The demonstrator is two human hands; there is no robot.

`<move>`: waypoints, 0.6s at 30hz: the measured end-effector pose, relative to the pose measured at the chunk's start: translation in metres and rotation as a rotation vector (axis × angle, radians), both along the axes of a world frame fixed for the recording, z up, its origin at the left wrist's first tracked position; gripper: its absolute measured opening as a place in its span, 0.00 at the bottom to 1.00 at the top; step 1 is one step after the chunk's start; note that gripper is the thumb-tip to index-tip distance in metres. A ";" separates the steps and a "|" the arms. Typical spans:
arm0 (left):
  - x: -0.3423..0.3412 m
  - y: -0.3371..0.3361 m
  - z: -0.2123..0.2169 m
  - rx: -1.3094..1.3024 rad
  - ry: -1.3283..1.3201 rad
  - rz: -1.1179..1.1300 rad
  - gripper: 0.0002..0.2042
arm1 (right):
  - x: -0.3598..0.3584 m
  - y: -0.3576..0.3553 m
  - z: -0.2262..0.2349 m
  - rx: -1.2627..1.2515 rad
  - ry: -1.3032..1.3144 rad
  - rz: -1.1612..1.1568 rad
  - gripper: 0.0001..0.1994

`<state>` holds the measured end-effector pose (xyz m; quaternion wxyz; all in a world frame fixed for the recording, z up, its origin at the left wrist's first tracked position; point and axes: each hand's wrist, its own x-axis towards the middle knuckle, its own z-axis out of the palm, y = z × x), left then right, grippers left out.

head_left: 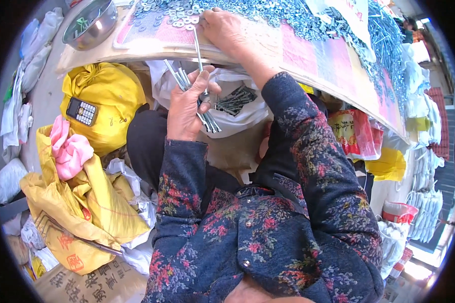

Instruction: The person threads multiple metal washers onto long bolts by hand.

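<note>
My left hand point(188, 108) is closed around a bundle of long silvery bolts point(179, 77), above my lap. One bolt point(197, 44) in it stands up higher than the others, its tip near the table edge. My right hand point(222, 31) reaches over that edge, fingers curled down and together among loose flat washers point(183, 19). Whatever lies under its fingertips is hidden. Below the table, just right of my left hand, an open white bag point(245, 121) holds dark metal bolts point(236, 99).
The table point(301, 50) carries heaps of washers and a large pile of long bolts point(384, 38) at right. A steel bowl point(98, 28) stands at its left end. A mobile phone point(81, 111) rests on a tied yellow sack point(114, 83). More yellow sacking point(60, 202) lies at left.
</note>
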<state>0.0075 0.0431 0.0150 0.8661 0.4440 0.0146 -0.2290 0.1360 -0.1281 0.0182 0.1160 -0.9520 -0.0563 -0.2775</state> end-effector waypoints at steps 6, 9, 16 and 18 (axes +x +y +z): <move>0.002 -0.008 -0.003 0.117 -0.045 -0.026 0.12 | -0.035 -0.015 0.017 0.723 0.334 0.005 0.11; -0.004 -0.018 -0.005 0.145 -0.069 -0.115 0.12 | -0.074 -0.023 0.023 1.305 0.433 0.114 0.11; -0.011 -0.038 -0.006 0.005 -0.008 -0.343 0.11 | -0.104 -0.050 0.018 1.753 0.272 0.205 0.07; -0.013 -0.042 -0.007 -0.062 0.038 -0.381 0.11 | -0.105 -0.054 0.019 1.772 0.297 0.180 0.07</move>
